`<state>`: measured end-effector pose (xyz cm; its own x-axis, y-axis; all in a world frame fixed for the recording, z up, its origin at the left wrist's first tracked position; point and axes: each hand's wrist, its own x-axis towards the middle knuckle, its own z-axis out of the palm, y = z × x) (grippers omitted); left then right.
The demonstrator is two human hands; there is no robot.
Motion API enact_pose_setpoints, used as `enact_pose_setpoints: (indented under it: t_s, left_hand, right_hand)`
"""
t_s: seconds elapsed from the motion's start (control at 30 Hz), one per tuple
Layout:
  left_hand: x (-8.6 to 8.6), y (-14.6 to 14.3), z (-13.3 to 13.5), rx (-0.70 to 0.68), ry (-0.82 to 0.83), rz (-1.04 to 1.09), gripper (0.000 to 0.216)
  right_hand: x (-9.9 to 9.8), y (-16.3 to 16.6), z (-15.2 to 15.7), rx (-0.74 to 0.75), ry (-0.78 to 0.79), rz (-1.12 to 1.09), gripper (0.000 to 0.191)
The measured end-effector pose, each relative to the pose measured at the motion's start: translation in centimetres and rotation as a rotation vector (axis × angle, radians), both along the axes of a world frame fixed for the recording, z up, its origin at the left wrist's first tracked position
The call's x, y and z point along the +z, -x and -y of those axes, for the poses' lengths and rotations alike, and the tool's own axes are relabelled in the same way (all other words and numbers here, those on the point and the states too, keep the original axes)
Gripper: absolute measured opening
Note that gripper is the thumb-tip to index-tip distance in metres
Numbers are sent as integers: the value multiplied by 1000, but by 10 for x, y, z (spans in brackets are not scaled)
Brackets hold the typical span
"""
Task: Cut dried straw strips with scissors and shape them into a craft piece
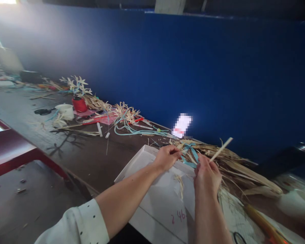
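Note:
My right hand (207,173) is closed on a pale, straight stick (221,149), whose far end sticks out to the upper right. My left hand (169,157) has its fingers pinched together over the edge of a shallow white box (157,189); what it holds, if anything, is too small to make out. Between the hands lie light-blue strips (190,164), close to my right fingertips. Thin pale fibres (179,186) rest inside the box, near handwritten red marks.
Dried husks (234,162) are heaped behind and right of my hands. Farther left are blue cords (132,130), pale husk flowers (127,113), a red thread spool (79,105), a white cup (65,111) and black scissors (44,111). A blue partition (218,74) borders the table; a red stool (12,149) stands left.

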<state>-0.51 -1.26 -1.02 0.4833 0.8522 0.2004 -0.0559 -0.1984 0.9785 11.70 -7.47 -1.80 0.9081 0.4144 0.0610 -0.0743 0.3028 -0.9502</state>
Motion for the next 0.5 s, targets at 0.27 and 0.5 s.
enact_pose_setpoints:
  t_s: [0.27, 0.5]
  left_hand:
    - [-2, -2, -1, -14, 18, 32, 29]
    - [-3, -3, 1, -70, 43, 17, 30]
  right_hand:
    - [9, -1, 2, 205, -47, -199, 30]
    - [13, 9, 3, 601, -54, -236, 32]
